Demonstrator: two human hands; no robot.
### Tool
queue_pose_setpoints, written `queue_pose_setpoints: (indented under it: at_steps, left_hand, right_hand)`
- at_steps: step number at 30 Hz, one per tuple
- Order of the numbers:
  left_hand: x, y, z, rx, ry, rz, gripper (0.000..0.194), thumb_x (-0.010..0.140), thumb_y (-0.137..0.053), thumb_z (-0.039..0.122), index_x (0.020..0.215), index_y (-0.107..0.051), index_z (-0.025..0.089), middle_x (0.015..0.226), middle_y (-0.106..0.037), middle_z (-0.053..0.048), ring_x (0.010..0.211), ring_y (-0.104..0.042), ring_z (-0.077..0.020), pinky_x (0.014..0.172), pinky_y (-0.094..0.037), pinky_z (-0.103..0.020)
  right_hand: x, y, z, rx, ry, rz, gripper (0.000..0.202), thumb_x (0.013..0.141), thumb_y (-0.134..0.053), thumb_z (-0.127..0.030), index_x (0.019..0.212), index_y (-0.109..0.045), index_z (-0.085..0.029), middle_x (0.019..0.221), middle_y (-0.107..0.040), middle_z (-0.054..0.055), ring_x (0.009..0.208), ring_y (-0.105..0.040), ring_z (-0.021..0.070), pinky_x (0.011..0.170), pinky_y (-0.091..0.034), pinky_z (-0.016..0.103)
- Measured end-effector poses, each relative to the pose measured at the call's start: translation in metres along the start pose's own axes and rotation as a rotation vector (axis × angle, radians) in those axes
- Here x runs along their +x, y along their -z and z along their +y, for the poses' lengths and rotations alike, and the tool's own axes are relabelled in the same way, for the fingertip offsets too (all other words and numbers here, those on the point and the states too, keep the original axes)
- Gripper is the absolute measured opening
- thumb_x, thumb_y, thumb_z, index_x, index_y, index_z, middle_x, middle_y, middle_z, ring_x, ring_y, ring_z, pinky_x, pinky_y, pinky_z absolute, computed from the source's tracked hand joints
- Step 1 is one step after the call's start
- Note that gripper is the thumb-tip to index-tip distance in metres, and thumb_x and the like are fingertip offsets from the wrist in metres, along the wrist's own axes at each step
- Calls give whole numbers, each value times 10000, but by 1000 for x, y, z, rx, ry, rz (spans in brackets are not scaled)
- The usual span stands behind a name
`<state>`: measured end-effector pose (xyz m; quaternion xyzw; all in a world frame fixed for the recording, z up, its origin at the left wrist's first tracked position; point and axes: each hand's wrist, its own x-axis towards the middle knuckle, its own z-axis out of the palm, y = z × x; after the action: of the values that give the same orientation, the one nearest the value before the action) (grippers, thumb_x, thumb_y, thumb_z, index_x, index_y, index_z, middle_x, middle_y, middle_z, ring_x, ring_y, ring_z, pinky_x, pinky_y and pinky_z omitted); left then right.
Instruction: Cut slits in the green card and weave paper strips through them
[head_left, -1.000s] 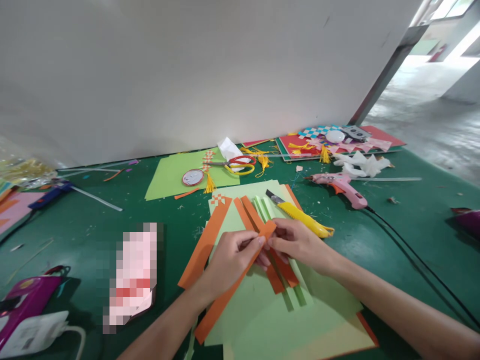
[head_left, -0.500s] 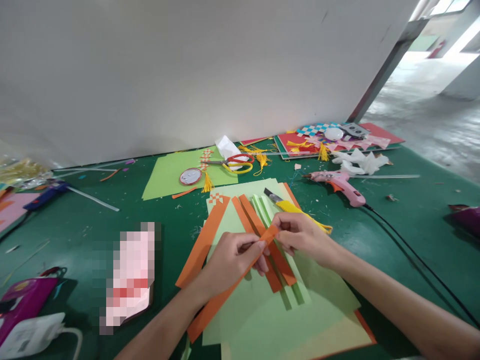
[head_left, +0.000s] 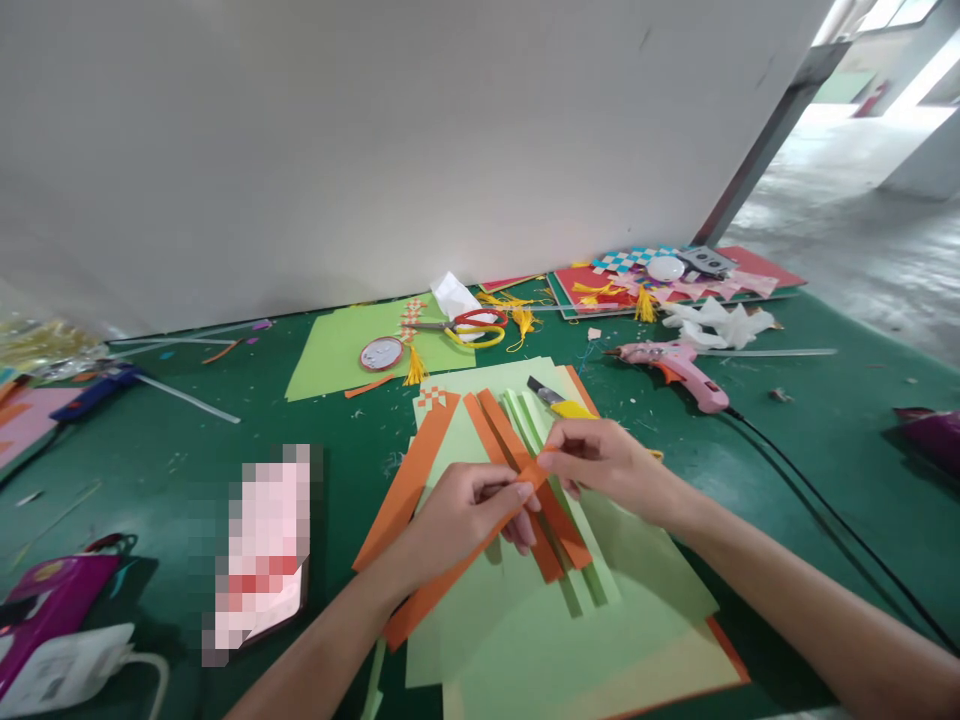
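Note:
Between my two hands runs an orange paper strip (head_left: 435,600), slanting from lower left up to the right. My left hand (head_left: 469,515) is closed on it near its upper end. My right hand (head_left: 596,460) pinches the tip of that same strip. Beneath them, more orange strips (head_left: 551,540) and folded light green strips (head_left: 596,580) lie on pale green paper sheets (head_left: 495,640). Another orange strip (head_left: 409,480) rests to the left. A yellow utility knife (head_left: 566,407) with its blade out lies just beyond my right hand, which partly covers it.
Scissors (head_left: 480,328), a round tin (head_left: 381,353) and a yellow tassel (head_left: 415,365) lie at the back. A pink glue gun (head_left: 690,372) with a black cord is on the right. A blurred-out phone (head_left: 266,550) and a purple object (head_left: 60,610) are on the left.
My right hand has shifted slightly left along the strip's end, closer to my left hand. The strip's lower end has risen a little.

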<state>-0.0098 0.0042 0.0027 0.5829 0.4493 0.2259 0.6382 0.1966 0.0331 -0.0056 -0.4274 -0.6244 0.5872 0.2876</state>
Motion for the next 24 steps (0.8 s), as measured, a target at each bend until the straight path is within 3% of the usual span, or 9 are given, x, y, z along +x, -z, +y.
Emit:
queue_pose_setpoints:
  at_steps: [7,10,13,15,17,19,21,24]
  left_hand:
    - [1,9,0,-97,-11,-36,352,964,-508,430,742,-575,165,668,-692,-31,611,-672,-139,654,-507,-243]
    - [3,8,0,-75,-26,23,352,967,-499,431,746,-574,167,657,-680,-27,621,-671,-144,650,-502,-242]
    - [3,2,-4,60,-77,157,345,974,-474,440,777,-586,180,727,-690,-33,688,-673,-161,664,-501,-256]
    - [2,-3,-7,244,-142,264,314,975,-467,456,879,-617,198,893,-713,-52,836,-676,-192,735,-509,-286]
    - [2,-8,-11,488,-272,292,289,948,-527,468,1038,-631,214,1133,-691,-75,1089,-622,-242,940,-474,-353]
    - [1,-12,-15,701,-432,176,437,917,-578,492,1261,-566,223,1376,-582,-80,1362,-418,-287,1146,-301,-431]
    - [1,-15,-17,855,-503,29,583,916,-560,530,1411,-450,243,1514,-448,-47,1462,-255,-284,1208,-181,-464]
    - [2,-16,-20,978,-521,-60,653,935,-490,574,1482,-345,246,1533,-423,-18,1479,-223,-258,1229,-92,-498]
  right_hand:
    - [3,39,-3,302,154,548,262,799,-729,-341,662,-567,-188,536,-468,-43,468,-433,78,435,-273,228]
    - [3,51,-5,420,278,729,163,794,-735,-298,739,-613,-203,537,-436,-58,454,-421,79,421,-288,230]
    - [1,58,-9,507,375,848,109,815,-708,-284,801,-622,-218,593,-526,-38,503,-517,104,426,-327,240]
    - [-1,60,-12,559,415,879,85,837,-681,-267,800,-618,-223,682,-611,-12,610,-607,128,465,-377,246]
    - [-3,59,-15,583,421,865,77,872,-635,-267,808,-633,-225,783,-674,12,735,-662,153,510,-415,252]
    - [-3,55,-17,554,408,831,134,908,-581,-303,830,-658,-227,845,-710,35,832,-686,182,516,-424,255]
    - [-2,48,-16,503,419,781,220,927,-544,-373,832,-674,-222,843,-725,61,899,-693,218,493,-419,252]
    - [1,38,-12,389,415,697,318,928,-521,-449,818,-689,-201,833,-724,85,869,-692,234,476,-427,246]
